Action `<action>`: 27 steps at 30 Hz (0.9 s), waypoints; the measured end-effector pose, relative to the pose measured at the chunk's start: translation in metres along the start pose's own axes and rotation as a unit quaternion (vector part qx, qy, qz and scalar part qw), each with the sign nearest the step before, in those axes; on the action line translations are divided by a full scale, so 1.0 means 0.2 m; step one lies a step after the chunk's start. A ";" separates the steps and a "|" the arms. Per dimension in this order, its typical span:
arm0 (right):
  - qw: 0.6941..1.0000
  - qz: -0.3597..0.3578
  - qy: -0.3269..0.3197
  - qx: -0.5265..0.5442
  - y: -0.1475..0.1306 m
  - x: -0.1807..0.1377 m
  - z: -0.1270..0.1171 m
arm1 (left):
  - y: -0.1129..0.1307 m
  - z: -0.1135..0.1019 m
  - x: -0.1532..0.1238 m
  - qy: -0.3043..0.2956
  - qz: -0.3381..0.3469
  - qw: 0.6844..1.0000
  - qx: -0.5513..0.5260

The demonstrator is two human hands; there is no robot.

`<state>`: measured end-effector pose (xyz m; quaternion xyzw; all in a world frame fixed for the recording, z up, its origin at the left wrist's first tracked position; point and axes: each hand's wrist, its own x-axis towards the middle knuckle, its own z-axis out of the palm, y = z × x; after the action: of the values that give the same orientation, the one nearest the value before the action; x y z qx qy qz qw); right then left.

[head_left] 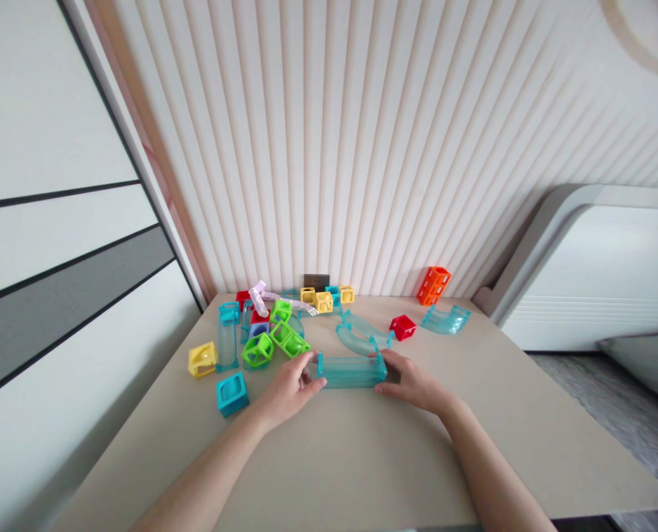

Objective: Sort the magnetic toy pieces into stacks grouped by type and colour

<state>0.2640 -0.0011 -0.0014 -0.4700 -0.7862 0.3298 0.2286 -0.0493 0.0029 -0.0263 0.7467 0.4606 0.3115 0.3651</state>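
Lengthwise between the left grip [285, 389] and right grip [416, 384], a blue track piece [351, 372] is held, each part-curled around one end.

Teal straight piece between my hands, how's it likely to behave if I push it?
The teal piece looks stiff, running straight between the left hand and right hand. Its thin see-through walls suggest it's light. Its squarish ends probably prevent rolling.
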 end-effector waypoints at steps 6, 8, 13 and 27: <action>1.000 -0.008 -0.008 -0.026 0.00 0.00 0.00 | 0.00 -0.01 0.01 -0.017 -0.024 1.000 0.004; 0.999 -0.003 -0.006 -0.044 0.00 0.00 0.00 | 0.00 -0.01 0.01 -0.014 -0.030 0.999 0.014; 0.997 -0.003 0.003 -0.079 0.00 0.01 0.01 | 0.01 -0.01 0.01 -0.010 -0.031 0.999 0.028; 0.998 -0.025 0.008 -0.056 0.00 0.00 0.00 | 0.00 0.00 0.02 -0.004 -0.024 0.999 0.028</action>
<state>0.2633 -0.0013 -0.0014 -0.4648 -0.8130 0.2758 0.2168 -0.0475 0.0073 -0.0249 0.7465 0.4852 0.2867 0.3536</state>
